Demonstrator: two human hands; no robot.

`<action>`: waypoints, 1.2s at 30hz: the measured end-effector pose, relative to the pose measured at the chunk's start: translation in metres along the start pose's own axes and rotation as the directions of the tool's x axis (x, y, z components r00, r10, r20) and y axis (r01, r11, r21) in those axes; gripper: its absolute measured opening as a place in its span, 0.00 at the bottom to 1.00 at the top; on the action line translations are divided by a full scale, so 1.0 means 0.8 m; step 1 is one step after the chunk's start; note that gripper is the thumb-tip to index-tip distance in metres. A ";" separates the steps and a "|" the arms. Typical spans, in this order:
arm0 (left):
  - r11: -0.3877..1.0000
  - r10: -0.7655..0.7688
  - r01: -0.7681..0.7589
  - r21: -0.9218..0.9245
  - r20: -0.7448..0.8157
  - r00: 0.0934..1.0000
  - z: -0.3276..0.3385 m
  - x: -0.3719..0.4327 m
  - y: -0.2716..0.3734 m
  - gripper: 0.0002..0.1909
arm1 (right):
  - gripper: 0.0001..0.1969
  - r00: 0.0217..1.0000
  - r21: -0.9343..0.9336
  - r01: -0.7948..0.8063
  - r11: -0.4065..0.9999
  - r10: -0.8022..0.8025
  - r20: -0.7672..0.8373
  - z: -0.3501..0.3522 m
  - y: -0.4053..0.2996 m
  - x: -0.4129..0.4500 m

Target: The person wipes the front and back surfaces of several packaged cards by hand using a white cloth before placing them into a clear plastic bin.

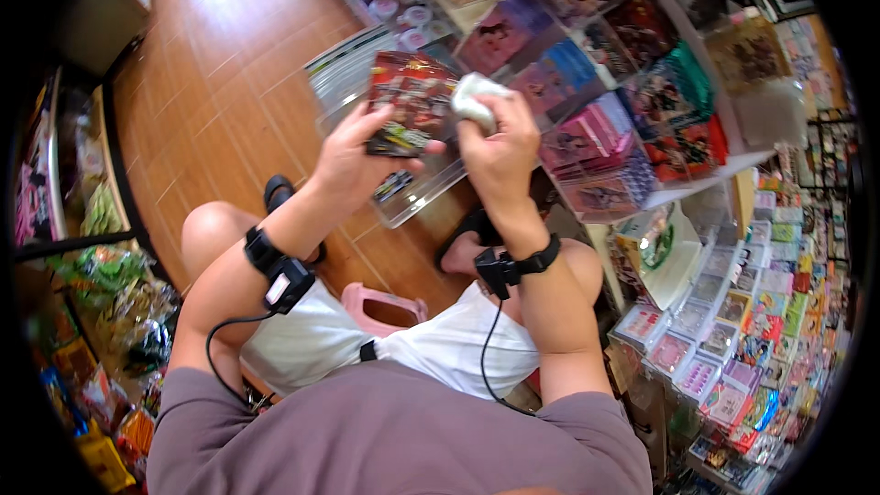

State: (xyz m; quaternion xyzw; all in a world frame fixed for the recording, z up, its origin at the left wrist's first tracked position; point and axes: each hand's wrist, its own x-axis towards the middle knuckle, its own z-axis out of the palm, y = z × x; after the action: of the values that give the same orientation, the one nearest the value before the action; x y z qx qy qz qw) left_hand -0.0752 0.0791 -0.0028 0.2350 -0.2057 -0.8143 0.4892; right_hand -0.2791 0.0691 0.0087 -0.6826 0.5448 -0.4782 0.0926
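A dark red and black printed packet (410, 100) rests in my left hand (354, 151), with the thumb on its front edge and fingertips showing at its lower right. My right hand (503, 144) grips a crumpled white cloth (476, 102) right beside the packet's right edge. Whether cloth and packet touch, I cannot tell. Below both hands is a clear plastic bin (419, 203), partly hidden by the packet and my hands. Another dark printed piece (394, 185) shows in it, under my left fingers.
To the right stands a divided display rack (739, 165) of printed packets. Beyond it, shelves hold small boxed goods (694, 316). Bagged items (110, 275) fill a shelf at left. A pink plastic stool (385, 295) shows between my legs on the wood-look floor (199, 103).
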 end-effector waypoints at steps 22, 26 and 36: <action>0.966 -0.091 0.077 0.248 0.045 0.995 0.003 -0.005 0.027 0.21 | 0.09 0.825 0.577 -0.564 0.591 0.369 0.428 -0.009 0.003 0.003; 0.952 -0.121 0.110 0.286 0.020 0.992 -0.006 0.003 0.028 0.21 | 0.09 0.829 0.510 -0.549 0.663 0.354 0.433 -0.017 0.003 0.003; 0.929 -0.126 0.132 0.346 -0.040 0.991 0.007 -0.013 0.044 0.21 | 0.09 0.911 0.259 -0.356 0.898 0.273 0.308 -0.080 -0.064 0.054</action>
State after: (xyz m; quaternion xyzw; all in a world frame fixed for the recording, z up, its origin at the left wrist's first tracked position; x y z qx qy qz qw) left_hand -0.0494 0.0739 0.0236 0.3377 -0.3264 -0.7935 0.3870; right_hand -0.2964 0.0784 0.0993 -0.6189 0.5496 -0.4411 0.3468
